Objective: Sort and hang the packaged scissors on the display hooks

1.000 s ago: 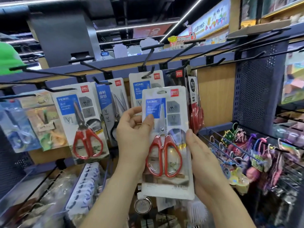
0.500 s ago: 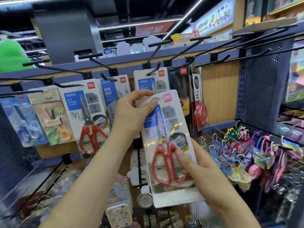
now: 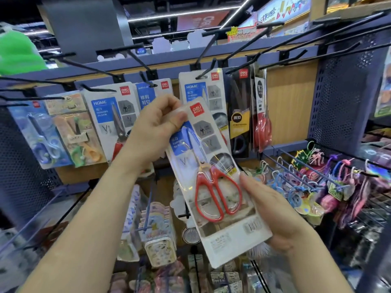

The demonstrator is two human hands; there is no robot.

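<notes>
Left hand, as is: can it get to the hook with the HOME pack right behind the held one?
Likely yes. The left hand grips the held scissors pack by its top, just below that hook, with nothing visible between them. The right hand holds the pack's lower end.

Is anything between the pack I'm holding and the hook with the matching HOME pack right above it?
Nothing visible does. The held scissors pack sits tilted just below that hook, whose tip is free. Only the left hand covers the pack's top left corner, so its hang hole is hidden.
</notes>
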